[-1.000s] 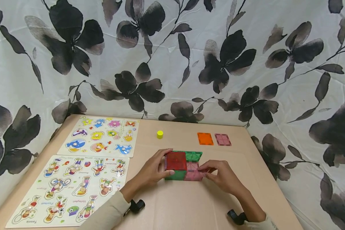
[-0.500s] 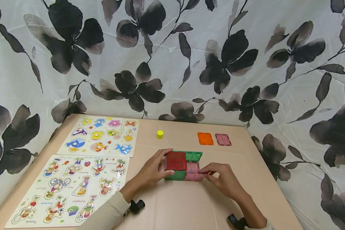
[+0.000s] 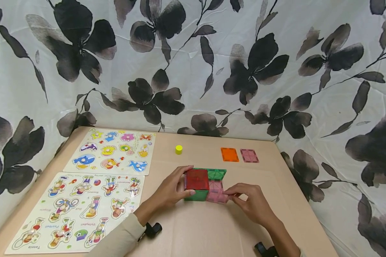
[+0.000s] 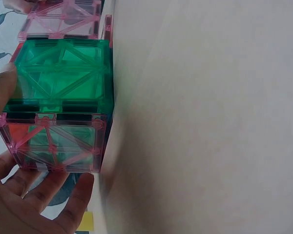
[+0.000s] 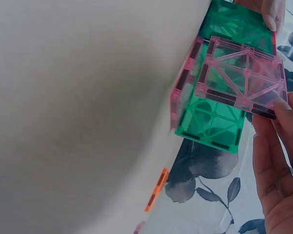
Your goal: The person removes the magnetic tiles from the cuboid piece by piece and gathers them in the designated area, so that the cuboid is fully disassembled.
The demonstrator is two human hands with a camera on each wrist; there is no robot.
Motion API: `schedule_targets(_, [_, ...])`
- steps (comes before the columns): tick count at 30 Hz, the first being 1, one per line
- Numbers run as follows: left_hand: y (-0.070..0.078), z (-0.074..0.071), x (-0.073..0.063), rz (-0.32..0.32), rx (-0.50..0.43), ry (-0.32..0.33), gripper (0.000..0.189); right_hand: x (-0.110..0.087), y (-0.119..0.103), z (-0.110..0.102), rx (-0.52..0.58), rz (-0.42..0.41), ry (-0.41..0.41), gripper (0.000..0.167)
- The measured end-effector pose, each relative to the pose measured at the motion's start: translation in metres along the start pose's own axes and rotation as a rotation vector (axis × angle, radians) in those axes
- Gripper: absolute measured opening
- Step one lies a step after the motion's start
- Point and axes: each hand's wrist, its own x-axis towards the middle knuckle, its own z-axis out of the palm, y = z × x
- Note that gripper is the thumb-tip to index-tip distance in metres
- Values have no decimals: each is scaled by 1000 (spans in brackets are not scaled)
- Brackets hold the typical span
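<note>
A box of see-through magnetic tiles, with a red tile (image 3: 197, 179) on top and a green tile (image 4: 61, 73) at its near side, stands mid-table. My left hand (image 3: 170, 189) holds it from the left, thumb at the near top edge and fingers along the pink-tile side (image 4: 53, 141). A pink magnetic tile (image 5: 244, 72) is pinched by its edge between thumb and fingers of my right hand (image 3: 251, 203), right of the box's near side. Another green tile (image 3: 217, 174) stands at the far right of the box, and a pink tile (image 3: 215, 185) lies before it.
An orange tile (image 3: 229, 155) and a pink tile (image 3: 249, 156) lie flat at the back right. Behind the box is a small yellow cylinder (image 3: 178, 150). Two picture puzzle boards (image 3: 149, 150) cover the table's left side. A floral cloth (image 3: 193, 71) hangs behind the table.
My right hand has shifted slightly right and nearer, with the pinched pink tile turning a little outward. The left hand and the box have barely moved.
</note>
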Motion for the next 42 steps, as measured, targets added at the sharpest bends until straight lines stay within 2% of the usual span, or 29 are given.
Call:
schedule_targets(8, [1,0,0,-4,0,-3,84,3,0,-15,-3,-9,42,40])
schedule_targets(17, [0,-1,-1,-3,-3,-5,84,8,15,-48,0,111,92,36])
schedule_targets(24, [1,-1,-1,-2,-1,-3,84,11,37,-75,-9,152,182,26])
schedule_targets(32, [-1,1,-1,-3,4,-1,84,12,71,-97,15,238,248,23])
schedule_targets(36, [-2,1,-1,-7,3,-3,84,13,86,-106,41,304,278,25])
schedule_targets(42, [-3,1,-2,-10,1,-5,84,17,108,-116,136,440,338,32])
